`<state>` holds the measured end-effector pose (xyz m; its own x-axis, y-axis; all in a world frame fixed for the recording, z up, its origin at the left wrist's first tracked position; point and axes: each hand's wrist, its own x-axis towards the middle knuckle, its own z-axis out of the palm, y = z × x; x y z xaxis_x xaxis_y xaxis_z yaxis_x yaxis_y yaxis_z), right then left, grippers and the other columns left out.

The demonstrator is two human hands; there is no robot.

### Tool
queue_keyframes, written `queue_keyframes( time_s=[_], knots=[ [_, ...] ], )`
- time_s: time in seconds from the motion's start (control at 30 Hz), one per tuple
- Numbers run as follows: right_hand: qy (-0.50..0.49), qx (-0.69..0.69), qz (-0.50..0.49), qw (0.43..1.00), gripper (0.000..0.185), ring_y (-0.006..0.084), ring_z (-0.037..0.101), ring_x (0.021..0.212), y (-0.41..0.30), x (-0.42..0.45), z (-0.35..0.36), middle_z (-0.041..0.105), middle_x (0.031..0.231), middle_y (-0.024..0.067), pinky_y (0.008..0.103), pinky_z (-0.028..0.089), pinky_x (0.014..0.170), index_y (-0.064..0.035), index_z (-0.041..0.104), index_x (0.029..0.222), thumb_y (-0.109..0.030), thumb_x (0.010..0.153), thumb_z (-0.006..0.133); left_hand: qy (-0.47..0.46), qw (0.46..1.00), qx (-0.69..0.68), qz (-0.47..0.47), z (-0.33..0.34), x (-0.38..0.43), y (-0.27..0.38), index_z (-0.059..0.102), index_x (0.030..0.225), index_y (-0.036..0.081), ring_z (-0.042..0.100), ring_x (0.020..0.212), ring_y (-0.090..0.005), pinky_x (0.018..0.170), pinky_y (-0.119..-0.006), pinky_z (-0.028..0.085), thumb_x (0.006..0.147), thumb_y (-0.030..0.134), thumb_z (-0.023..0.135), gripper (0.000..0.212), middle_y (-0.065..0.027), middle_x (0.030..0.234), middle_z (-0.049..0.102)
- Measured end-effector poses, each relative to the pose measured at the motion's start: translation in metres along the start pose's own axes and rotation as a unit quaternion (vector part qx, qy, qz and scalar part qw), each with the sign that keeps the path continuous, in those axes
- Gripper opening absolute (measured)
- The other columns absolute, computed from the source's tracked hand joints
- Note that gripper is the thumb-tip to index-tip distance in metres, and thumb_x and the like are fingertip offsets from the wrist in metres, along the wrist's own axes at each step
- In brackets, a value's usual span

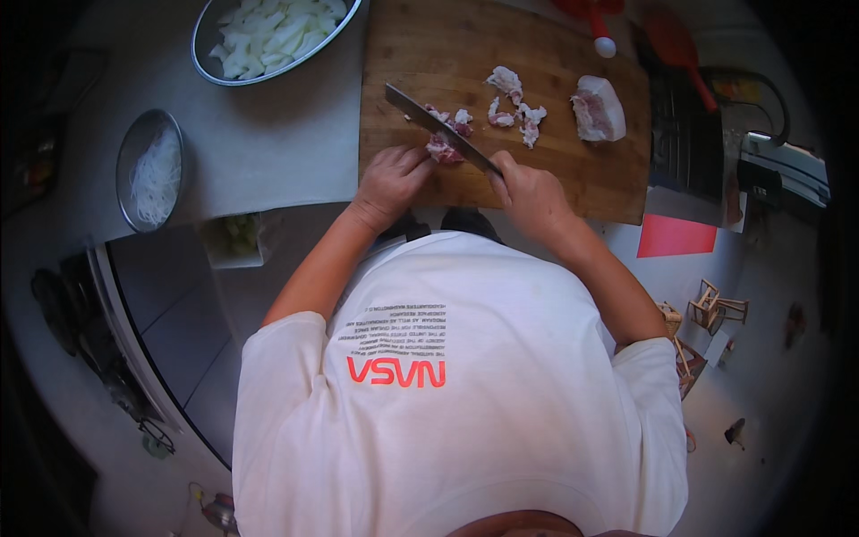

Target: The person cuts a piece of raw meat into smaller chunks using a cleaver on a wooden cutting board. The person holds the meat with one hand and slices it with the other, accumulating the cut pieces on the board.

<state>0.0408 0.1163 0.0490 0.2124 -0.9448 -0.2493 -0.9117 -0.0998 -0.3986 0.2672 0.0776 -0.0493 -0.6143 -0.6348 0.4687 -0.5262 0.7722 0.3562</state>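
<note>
My right hand (533, 194) is closed around the handle of a cleaver (446, 129), whose blade slants up and left over small pieces of raw meat (443, 149). The fingertips of my left hand (396, 178) are bent against the near left side of that meat, on the wooden cutting board (429, 40). Whether they pinch it is hidden behind the fingers. Right of the blade lie several pale, fatty meat scraps (530, 124). A thick block of raw meat with a white fat layer (599, 109) rests farther right on the board.
A metal bowl of pale sliced vegetable (275, 37) stands at the upper left. Below it, a smaller bowl (156, 178) holds thin white strands. Red utensils (597, 27) lie at the board's far right edge. Small wooden stools (715, 305) stand on the floor at right.
</note>
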Motion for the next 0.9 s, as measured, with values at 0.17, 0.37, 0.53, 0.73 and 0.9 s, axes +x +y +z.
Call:
queue_keyframes(
  time_s=[0.17, 0.37, 0.53, 0.73, 0.9],
  knots=[
    [-0.034, -0.013, 0.018, 0.999, 0.014, 0.0417, 0.063, 0.070, 0.002, -0.009, 0.006, 0.064, 0.073, 0.0205, 0.0517, 0.050, 0.063, -0.0086, 0.048, 0.100, -0.020, 0.093, 0.052, -0.023, 1.000, -0.015, -0.005, 0.016, 0.008, 0.001, 0.063, 0.101, 0.008, 0.059, 0.099, -0.0250, 0.085, -0.036, 0.047, 0.076, 0.010, 0.057, 0.025, -0.0070, 0.106, 0.061],
    [-0.091, -0.018, 0.064, 0.994, 0.018, 0.0433, 0.063, 0.071, 0.006, -0.007, 0.010, 0.064, 0.074, 0.0215, 0.0535, 0.049, 0.063, -0.0084, 0.050, 0.105, -0.021, 0.093, 0.050, -0.014, 0.999, -0.041, -0.023, 0.029, 0.008, 0.000, 0.064, 0.102, 0.007, 0.058, 0.099, -0.0264, 0.087, -0.036, 0.047, 0.077, 0.008, 0.057, 0.027, -0.0083, 0.104, 0.061],
    [-0.075, 0.002, 0.046, 0.996, 0.018, 0.0432, 0.063, 0.069, -0.002, 0.015, 0.025, 0.065, 0.074, 0.0211, 0.0544, 0.049, 0.062, -0.0078, 0.050, 0.105, -0.022, 0.093, 0.050, -0.022, 0.999, -0.041, -0.019, 0.037, 0.004, -0.004, 0.064, 0.100, 0.005, 0.059, 0.097, -0.0268, 0.085, -0.034, 0.050, 0.075, 0.007, 0.057, 0.026, -0.0094, 0.102, 0.061],
    [0.017, 0.025, 0.030, 0.999, 0.021, 0.0431, 0.063, 0.072, 0.000, 0.060, 0.043, 0.065, 0.077, 0.0219, 0.0522, 0.050, 0.064, -0.0093, 0.052, 0.106, -0.025, 0.094, 0.051, -0.003, 0.999, -0.027, 0.027, 0.031, 0.017, -0.004, 0.064, 0.100, 0.006, 0.060, 0.096, -0.0264, 0.081, -0.034, 0.051, 0.076, 0.008, 0.057, 0.025, -0.0083, 0.100, 0.060],
    [0.130, 0.199, 0.051, 0.970, 0.026, 0.0424, 0.062, 0.077, 0.038, 0.046, 0.016, 0.064, 0.080, 0.0245, 0.0467, 0.049, 0.064, -0.0077, 0.058, 0.110, -0.029, 0.095, 0.054, -0.033, 0.995, -0.094, -0.033, 0.024, 0.038, -0.005, 0.063, 0.099, 0.008, 0.060, 0.095, -0.0288, 0.082, -0.038, 0.050, 0.078, 0.006, 0.059, 0.022, -0.0093, 0.102, 0.060]
  ],
)
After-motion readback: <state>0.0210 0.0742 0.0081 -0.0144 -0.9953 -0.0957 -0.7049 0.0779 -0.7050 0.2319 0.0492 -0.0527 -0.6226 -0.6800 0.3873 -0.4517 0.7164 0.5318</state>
